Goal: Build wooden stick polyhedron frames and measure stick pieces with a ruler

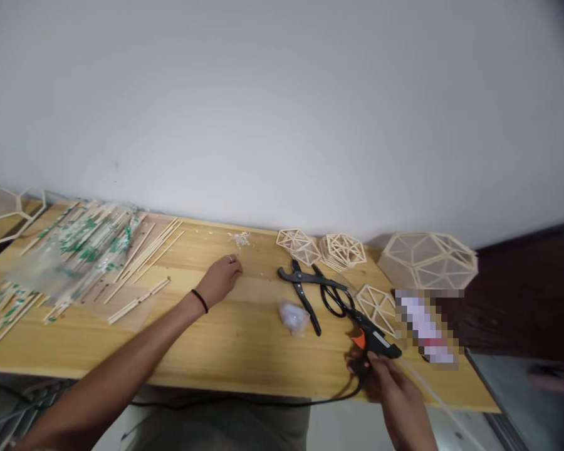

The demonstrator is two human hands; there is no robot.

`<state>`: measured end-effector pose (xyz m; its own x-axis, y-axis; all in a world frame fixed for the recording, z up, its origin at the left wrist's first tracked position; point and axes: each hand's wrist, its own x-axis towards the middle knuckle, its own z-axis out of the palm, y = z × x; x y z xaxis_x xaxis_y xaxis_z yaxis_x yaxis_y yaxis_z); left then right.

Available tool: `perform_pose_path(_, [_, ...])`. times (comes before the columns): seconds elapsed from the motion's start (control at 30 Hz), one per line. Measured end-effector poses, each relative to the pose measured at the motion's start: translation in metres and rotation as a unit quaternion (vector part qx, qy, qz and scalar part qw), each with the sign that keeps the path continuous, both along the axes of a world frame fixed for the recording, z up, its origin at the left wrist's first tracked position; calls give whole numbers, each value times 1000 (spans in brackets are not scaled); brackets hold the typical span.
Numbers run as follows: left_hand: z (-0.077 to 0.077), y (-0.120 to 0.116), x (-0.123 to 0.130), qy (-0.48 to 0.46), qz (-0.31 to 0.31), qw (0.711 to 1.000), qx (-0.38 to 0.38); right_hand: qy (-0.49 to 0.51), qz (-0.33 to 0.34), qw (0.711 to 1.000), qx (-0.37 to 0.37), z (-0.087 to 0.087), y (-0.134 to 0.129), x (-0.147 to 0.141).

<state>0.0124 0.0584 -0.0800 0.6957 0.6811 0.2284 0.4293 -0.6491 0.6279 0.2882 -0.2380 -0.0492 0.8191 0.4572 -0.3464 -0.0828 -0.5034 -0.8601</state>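
My right hand (395,388) grips the handle of a black hot glue gun (378,341) with an orange trigger, over the table's front right part. A pale, translucent glue stick (435,394) trails from its back end. My left hand (220,280), with a ring and a black wristband, is over the middle of the table. Its fingers are curled together, and what they hold, if anything, is hidden. Just beyond it lies a small heap of whitish bits (239,238). Black cutters (301,279) and black-handled scissors (333,299) lie between my hands, with a small clear plastic bag (293,316) nearer me.
Left on the wooden table (216,363) are wrapped sticks (94,235) and loose sticks (145,254). Stick-built lattice frames (298,244), a stack of frames (343,250), a single frame (376,308) and a larger dome (427,260) stand right. A black cable (244,402) runs along the front edge.
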Motion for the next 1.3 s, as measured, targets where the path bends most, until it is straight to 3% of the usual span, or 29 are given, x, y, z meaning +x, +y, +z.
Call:
perform_pose_path(0.07, [0, 5, -2, 5, 15, 1000, 8, -84, 51, 991, -87, 8, 5, 3])
perform_pose_path(0.17, [0, 14, -7, 2, 40, 999, 22, -123, 95, 971, -184, 18, 13, 8])
perform_pose_path(0.27, [1, 21, -14, -5, 48, 998, 33, -172, 140, 939, -264, 22, 13, 13])
perform_pose_path(0.33, [2, 23, -17, -8, 42, 998, 37, -248, 132, 917, -282, 24, 13, 14])
perform_pose_path(0.4, [1, 23, -19, -9, 38, 998, 40, -331, 117, 907, -233, 27, 20, 7])
perform_pose_path(0.47, [0, 24, -18, -9, 40, 998, 45, -397, 151, 897, -119, 29, 37, -10])
perform_pose_path(0.53, [-1, 24, -14, -9, 44, 998, 50, -421, 271, 865, 2, 28, 66, -36])
perform_pose_path(0.57, [-1, 23, -12, -10, 44, 998, 53, -422, 310, 852, 23, 26, 84, -50])
perform_pose_path(0.67, [0, 20, -8, -16, 39, 997, 65, -425, 382, 820, 38, 13, 135, -83])
perform_pose_path(0.77, [3, 17, -10, -22, 37, 996, 74, -431, 425, 795, 31, 1, 166, -96])
perform_pose_path(1.03, [7, 49, -4, -58, 80, 993, 61, -455, 490, 741, 63, -5, 167, -124])
perform_pose_path(1.1, [7, 57, 1, -67, 76, 994, 46, -473, 486, 731, 71, 4, 166, -112])
perform_pose_path(1.17, [7, 60, 1, -77, 65, 994, 34, -506, 437, 742, 59, 24, 163, -71])
perform_pose_path(1.3, [12, 57, -14, -101, 65, 993, 21, -589, 160, 791, -31, 83, 145, 69])
